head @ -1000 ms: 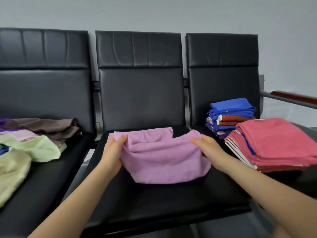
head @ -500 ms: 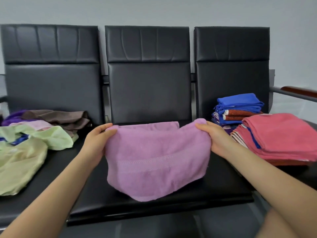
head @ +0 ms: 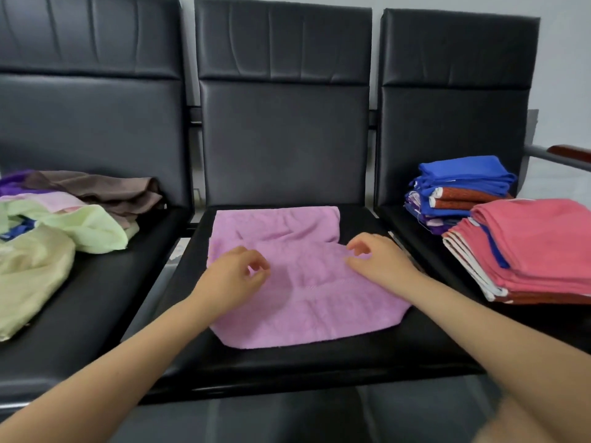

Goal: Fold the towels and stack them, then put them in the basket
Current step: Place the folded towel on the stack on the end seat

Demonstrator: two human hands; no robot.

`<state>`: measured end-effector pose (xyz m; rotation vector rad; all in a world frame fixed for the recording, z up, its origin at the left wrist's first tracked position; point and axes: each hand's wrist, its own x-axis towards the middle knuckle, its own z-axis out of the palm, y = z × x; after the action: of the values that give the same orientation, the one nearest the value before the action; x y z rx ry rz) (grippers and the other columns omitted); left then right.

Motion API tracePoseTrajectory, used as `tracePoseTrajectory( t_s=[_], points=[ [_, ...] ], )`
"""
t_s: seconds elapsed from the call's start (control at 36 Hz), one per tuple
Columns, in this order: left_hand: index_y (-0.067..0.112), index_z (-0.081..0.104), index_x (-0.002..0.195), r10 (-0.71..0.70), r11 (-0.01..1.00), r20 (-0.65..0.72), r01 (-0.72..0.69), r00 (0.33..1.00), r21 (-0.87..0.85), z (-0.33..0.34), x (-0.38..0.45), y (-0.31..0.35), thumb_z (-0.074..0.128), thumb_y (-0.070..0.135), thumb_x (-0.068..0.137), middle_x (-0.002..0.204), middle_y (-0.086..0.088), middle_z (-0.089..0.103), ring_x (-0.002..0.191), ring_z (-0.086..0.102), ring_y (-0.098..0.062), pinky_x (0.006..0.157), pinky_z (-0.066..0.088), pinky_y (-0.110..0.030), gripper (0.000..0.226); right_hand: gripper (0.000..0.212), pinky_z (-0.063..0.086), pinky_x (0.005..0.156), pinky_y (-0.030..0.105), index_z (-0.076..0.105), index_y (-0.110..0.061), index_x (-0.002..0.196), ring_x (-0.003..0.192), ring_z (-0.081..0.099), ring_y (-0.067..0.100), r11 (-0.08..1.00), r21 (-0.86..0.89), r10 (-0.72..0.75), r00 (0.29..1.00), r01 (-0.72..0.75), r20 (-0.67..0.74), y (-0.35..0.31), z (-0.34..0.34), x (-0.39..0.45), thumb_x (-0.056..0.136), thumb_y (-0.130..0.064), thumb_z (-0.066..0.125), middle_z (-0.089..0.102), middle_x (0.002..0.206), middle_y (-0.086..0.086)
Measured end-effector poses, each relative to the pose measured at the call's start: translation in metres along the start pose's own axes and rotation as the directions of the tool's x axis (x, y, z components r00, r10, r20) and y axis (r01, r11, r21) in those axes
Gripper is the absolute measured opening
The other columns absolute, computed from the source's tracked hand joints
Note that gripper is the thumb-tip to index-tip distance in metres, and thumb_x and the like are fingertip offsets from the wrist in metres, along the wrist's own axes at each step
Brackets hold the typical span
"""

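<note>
A lilac towel [head: 307, 298] lies spread on the middle black seat [head: 319, 362], with a fold line across its far half. My left hand [head: 236, 276] hovers over its left part with fingers loosely curled and nothing in them. Just over the towel's right edge my right hand [head: 380, 263] is curled the same loose way, holding nothing. On the right seat stand a folded coral-red stack [head: 540, 251] and, behind it, a blue and rust stack [head: 463, 187]. No basket is in view.
Unfolded towels are heaped on the left seat: pale green [head: 86, 228], brown [head: 112, 190], purple [head: 12, 183] and yellowish [head: 25, 276]. Seat backs [head: 284, 123] rise close behind. A wooden armrest [head: 569, 153] juts out at the far right.
Both hands had lifted the lilac towel by its top corners; it has since been laid flat on the middle seat and let go, and the hands moved inward over it.
</note>
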<state>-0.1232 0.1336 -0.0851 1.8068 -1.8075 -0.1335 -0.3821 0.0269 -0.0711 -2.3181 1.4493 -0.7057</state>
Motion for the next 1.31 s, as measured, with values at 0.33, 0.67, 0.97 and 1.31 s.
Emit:
tracePoseTrajectory(
  t_s=[0.33,0.67,0.97,1.31],
  points=[
    [0.035,0.055,0.098,0.244,0.95,0.406,-0.3,0.881,0.081,0.012,-0.033,0.016,0.04,0.079,0.063,0.095,0.015,0.049,0.088,0.043,-0.002,0.083,0.04,-0.02,0.058,0.018,0.042,0.087,0.019,0.067,-0.03,0.099,0.095,0.049,0.001,0.88,0.081,-0.446,0.756,0.468,0.48,-0.028,0.021,-0.046,0.083,-0.038,0.071,0.058,0.097,-0.014],
    [0.025,0.055,0.107,0.201,0.97,0.205,-0.224,0.958,0.094,0.006,-0.027,0.018,0.03,0.029,0.092,0.082,0.005,0.065,0.073,0.059,-0.014,0.06,0.039,-0.015,0.029,0.012,0.04,0.061,0.017,0.046,-0.034,0.087,0.063,0.05,0.002,0.952,0.143,-0.305,0.88,0.271,0.365,-0.037,0.028,-0.038,0.098,-0.039,0.05,0.057,0.068,-0.015],
    [0.025,0.054,0.069,0.049,0.996,0.032,-0.051,0.998,0.072,-0.037,0.027,-0.02,0.055,0.024,0.096,0.062,0.01,0.054,0.063,0.049,-0.012,0.06,0.036,-0.024,0.027,0.031,0.034,0.061,0.024,0.058,0.002,0.083,0.065,0.041,0.007,0.973,0.165,-0.209,0.923,0.163,0.322,-0.025,-0.009,0.019,0.098,-0.024,0.053,0.046,0.071,0.011],
    [0.013,0.044,0.077,-0.252,0.962,0.104,0.238,0.962,0.132,-0.016,0.05,-0.054,0.042,0.047,0.097,0.085,-0.005,0.059,0.082,0.053,-0.025,0.07,0.037,-0.035,0.04,0.029,0.051,0.087,0.037,0.071,0.0,0.103,0.09,0.064,0.018,0.836,0.505,0.143,0.974,-0.213,0.174,0.018,0.011,0.066,0.092,-0.024,0.062,0.07,0.098,0.022]
  ],
)
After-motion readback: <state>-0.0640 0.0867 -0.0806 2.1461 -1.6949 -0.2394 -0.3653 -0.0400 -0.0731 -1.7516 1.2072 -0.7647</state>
